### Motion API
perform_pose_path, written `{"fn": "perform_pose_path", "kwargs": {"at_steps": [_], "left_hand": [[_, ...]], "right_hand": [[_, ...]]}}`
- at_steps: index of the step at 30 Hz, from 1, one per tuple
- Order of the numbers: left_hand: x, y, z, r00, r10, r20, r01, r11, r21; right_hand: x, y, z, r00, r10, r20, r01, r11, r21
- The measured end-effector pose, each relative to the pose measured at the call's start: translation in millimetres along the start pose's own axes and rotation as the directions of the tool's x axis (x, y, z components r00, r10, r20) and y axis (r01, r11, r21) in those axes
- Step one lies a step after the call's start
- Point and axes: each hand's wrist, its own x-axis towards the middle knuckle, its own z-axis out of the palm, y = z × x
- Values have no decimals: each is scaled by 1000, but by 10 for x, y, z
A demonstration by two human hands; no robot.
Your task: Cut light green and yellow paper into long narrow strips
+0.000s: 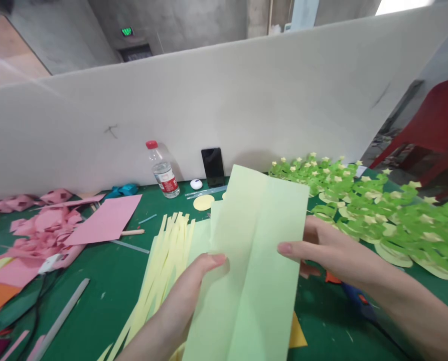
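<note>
A pale green sheet of paper (271,240) with a lengthwise crease is held up in front of me, tilted over the green table. My left hand (197,281) grips its left edge, thumb on the front and fingers hidden behind. On the right edge, my right hand (314,245) pinches the sheet between thumb and fingers. Beneath and to the left lie pale yellow paper strips (171,245) in a loose bundle, beside more light green paper (201,238). An orange-yellow paper corner (297,333) shows below the sheet.
A water bottle (165,175) and a phone (212,166) stand against the white partition (224,110). Pink paper pieces (54,220) and a grey stick (63,318) lie left. Green paper plants with yellow stars (370,210) fill the right, near a blue corded tool (359,301).
</note>
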Motion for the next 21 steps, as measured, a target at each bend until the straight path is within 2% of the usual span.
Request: {"fn": "perform_pose_path", "kwargs": {"at_steps": [2, 4, 6, 8, 11, 13, 15, 16, 17, 19, 20, 21], "left_hand": [[-26, 31, 13, 998, -48, -42, 45, 997, -57], [-24, 34, 14, 999, -25, -25, 24, 998, -51], [11, 12, -11, 997, 69, -25, -68, 997, 42], [61, -11, -56, 985, 173, 18, -174, 966, 194], [118, 1, -136, 958, 242, 151, -284, 870, 404], [129, 47, -183, 943, 286, 168, -332, 786, 522], [117, 109, -217, 908, 394, 142, -390, 671, 631], [104, 141, -225, 866, 488, 111, -421, 590, 688], [87, 169, -224, 792, 605, 80, -450, 491, 746], [44, 207, -186, 573, 816, 76, -472, 253, 844], [23, 214, -147, 469, 875, 122, -472, 132, 872], [4, 214, -96, 392, 898, 202, -477, 11, 879]], "right_hand": [[-3, -11, -55, 999, 15, 47, -16, 1000, 6], [-4, -22, -105, 995, 16, 93, -18, 1000, 23], [3, -26, -156, 992, 2, 122, -12, 997, 81], [18, -26, -206, 995, 2, 104, -22, 981, 194], [36, -44, -254, 998, 44, 47, -58, 930, 363], [26, -70, -252, 998, 63, 27, -69, 906, 417], [-7, -90, -216, 997, 78, -13, -64, 897, 437], [-30, -93, -186, 995, 81, -63, -46, 898, 438], [-56, -88, -148, 988, 79, -135, -14, 903, 430], [-112, -63, -59, 959, 26, -281, 76, 935, 346], [-140, -47, -11, 944, -33, -327, 125, 957, 263], [-167, -30, 37, 932, -101, -349, 167, 972, 164]]}}
